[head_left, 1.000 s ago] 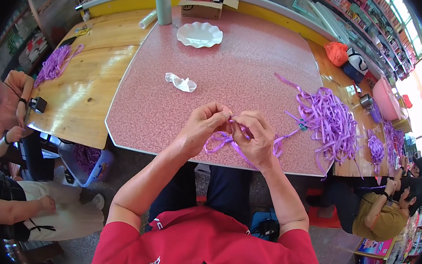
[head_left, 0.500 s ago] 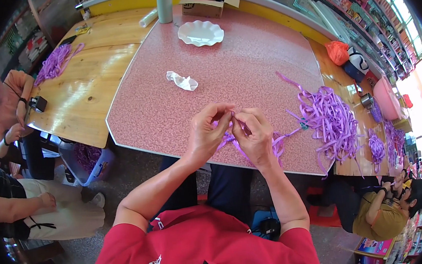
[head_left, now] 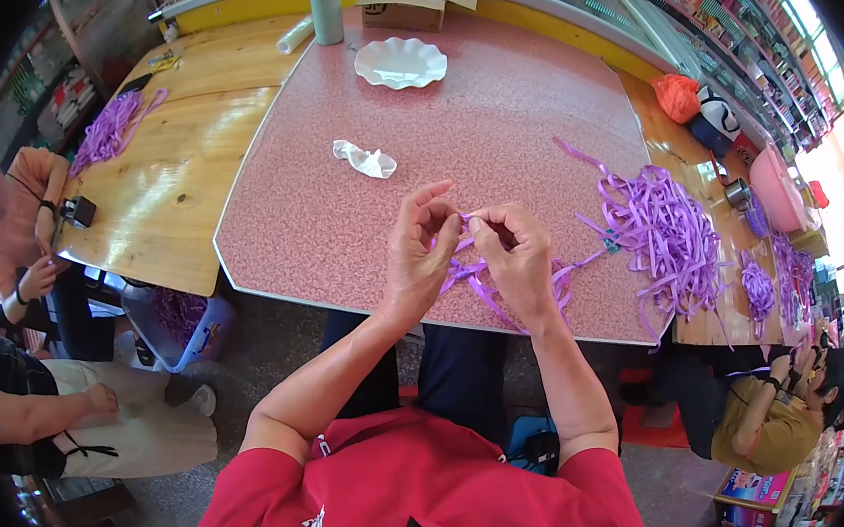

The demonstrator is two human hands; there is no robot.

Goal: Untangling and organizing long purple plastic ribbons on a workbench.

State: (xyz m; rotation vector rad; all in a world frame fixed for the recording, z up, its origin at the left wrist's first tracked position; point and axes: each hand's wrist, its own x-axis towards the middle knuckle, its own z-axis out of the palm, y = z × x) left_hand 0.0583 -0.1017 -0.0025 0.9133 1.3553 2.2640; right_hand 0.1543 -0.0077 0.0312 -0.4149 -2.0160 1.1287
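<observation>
Over the near middle of the pink speckled table (head_left: 308, 223), my left hand (head_left: 423, 253) and my right hand (head_left: 517, 255) meet. Both pinch a thin purple ribbon between thumb and finger, their tips almost touching. The other fingers of my left hand curve upward, away from the ribbon. Loose lengths of the purple ribbon (head_left: 490, 298) trail below the hands onto the table edge. To the right of my right hand lies a large tangled heap of purple ribbons (head_left: 660, 233), with a small teal piece (head_left: 611, 245) at its left side.
A crumpled white tissue (head_left: 366, 158) and a white scalloped plate (head_left: 402, 64) lie farther back, near a green bottle (head_left: 326, 9) and a cardboard box (head_left: 402, 12). More purple ribbons (head_left: 109, 125) lie on the left wooden table. People sit or stand at both sides.
My hands have shifted slightly, and my left fingers have lifted and spread a little. A bit of purple ribbon now shows between the fingertips. The heap stays in place on the table.
</observation>
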